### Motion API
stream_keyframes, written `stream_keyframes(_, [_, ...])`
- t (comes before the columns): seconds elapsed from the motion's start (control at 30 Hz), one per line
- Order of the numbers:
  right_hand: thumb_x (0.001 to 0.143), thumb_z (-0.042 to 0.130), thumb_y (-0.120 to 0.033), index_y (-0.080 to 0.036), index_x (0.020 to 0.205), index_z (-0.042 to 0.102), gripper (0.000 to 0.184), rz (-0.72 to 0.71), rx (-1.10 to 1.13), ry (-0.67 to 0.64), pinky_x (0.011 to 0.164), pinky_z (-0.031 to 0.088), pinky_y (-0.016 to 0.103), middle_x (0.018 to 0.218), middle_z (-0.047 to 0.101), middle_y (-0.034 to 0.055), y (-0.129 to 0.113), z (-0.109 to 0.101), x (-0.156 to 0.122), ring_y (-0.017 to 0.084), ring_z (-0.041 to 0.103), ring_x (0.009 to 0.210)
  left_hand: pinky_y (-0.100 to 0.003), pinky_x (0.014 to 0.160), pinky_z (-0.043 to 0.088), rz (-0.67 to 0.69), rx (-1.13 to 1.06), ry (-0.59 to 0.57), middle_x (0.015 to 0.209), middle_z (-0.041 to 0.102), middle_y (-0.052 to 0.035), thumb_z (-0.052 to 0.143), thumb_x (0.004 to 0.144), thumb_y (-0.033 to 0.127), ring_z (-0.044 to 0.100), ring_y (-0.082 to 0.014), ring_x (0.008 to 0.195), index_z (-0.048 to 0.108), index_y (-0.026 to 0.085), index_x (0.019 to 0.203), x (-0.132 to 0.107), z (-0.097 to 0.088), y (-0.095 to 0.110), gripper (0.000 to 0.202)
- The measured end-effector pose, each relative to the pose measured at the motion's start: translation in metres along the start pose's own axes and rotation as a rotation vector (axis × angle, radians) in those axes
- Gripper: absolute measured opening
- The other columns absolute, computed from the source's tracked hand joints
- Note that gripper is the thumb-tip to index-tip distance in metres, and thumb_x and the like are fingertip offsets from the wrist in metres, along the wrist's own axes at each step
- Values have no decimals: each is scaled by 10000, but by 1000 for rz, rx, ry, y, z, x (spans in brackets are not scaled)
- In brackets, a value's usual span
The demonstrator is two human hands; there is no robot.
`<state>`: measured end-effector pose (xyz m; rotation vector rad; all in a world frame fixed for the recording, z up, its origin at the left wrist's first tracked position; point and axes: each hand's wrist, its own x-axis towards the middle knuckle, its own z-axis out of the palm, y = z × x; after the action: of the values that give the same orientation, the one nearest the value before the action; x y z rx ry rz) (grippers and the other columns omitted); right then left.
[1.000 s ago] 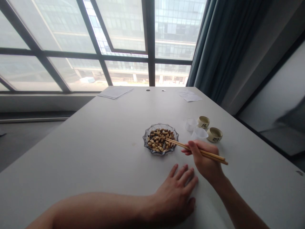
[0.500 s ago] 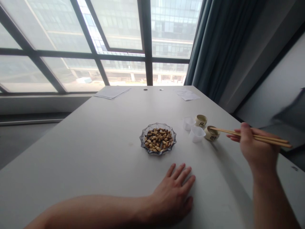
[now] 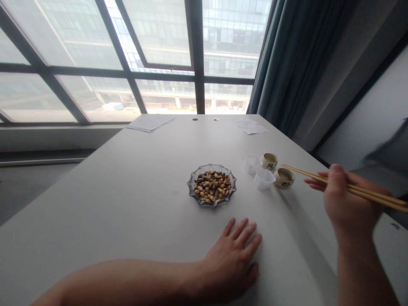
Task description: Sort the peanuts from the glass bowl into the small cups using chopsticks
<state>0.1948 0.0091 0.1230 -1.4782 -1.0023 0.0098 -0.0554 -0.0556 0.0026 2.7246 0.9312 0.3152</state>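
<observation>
My right hand [image 3: 350,199] is closed around a pair of wooden chopsticks [image 3: 306,173]. Their tips hang close together near the two cream ceramic cups, with nothing visible between them. The nearer cup [image 3: 284,183] and the farther cup [image 3: 269,161] carry dark characters on their sides. Left of them stand two clear plastic cups, a front one [image 3: 264,182] and a back one [image 3: 253,165]. My left hand [image 3: 234,259] lies flat on the table, fingers spread, holding nothing. Just beyond its fingertips is a glass bowl [image 3: 212,205] with peanuts [image 3: 210,187] and darker seeds.
The white table [image 3: 127,204] reaches to the window. Papers lie at its far left [image 3: 150,123] and a thin sheet [image 3: 251,126] at its far right. Two small round pieces sit near the far edge. A dark curtain [image 3: 283,63] hangs at the right.
The chopstick tips have lifted out of the nearer cup's mouth to above it, and my right hand has moved slightly right. My left hand stays in place.
</observation>
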Motion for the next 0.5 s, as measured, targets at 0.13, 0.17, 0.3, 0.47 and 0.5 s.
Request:
stream_keyframes(0.13, [948, 719, -448, -165, 836, 767, 308, -29, 242, -220, 594, 631, 323, 721, 779, 64, -7, 20, -26, 214, 753, 567, -581, 1261, 131, 0, 5, 1, 1684, 311, -135, 449, 1099, 481, 226, -348, 1557, 414, 179, 1584, 1, 0, -1, 573])
stream_keyframes(0.17, [945, 729, -437, -170, 845, 773, 288, -49, 285, -319, 599, 627, 316, 720, 780, 58, -8, 25, -34, 209, 752, 575, -581, 1261, 129, 0, 6, 4, 1684, 310, -134, 451, 1097, 482, 225, -349, 1557, 413, 180, 1584, 1, 0, -1, 574])
stream_keyframes(0.3, [992, 685, -365, -201, 813, 772, 258, -218, 355, -746, 652, 571, 290, 747, 765, 36, -11, 43, -64, 179, 731, 667, -585, 1262, 117, -6, 10, 9, 1679, 319, -123, 478, 1083, 474, 223, -344, 1553, 413, 194, 1576, 2, 0, 1, 570])
stream_keyframes(0.47, [1023, 638, -329, -195, 771, 729, 299, -346, 360, -940, 691, 498, 295, 751, 710, 29, -8, 60, -81, 165, 670, 708, -575, 1262, 133, -27, 3, 12, 1634, 379, -128, 557, 1044, 462, 243, -331, 1538, 425, 199, 1555, 3, -4, 3, 589])
stream_keyframes(0.5, [1023, 636, -329, -193, 771, 725, 301, -350, 359, -945, 691, 493, 297, 750, 703, 30, -7, 63, -82, 166, 663, 706, -572, 1263, 139, -28, 0, 14, 1627, 388, -127, 564, 1042, 460, 249, -329, 1535, 429, 201, 1551, 4, -6, 4, 587])
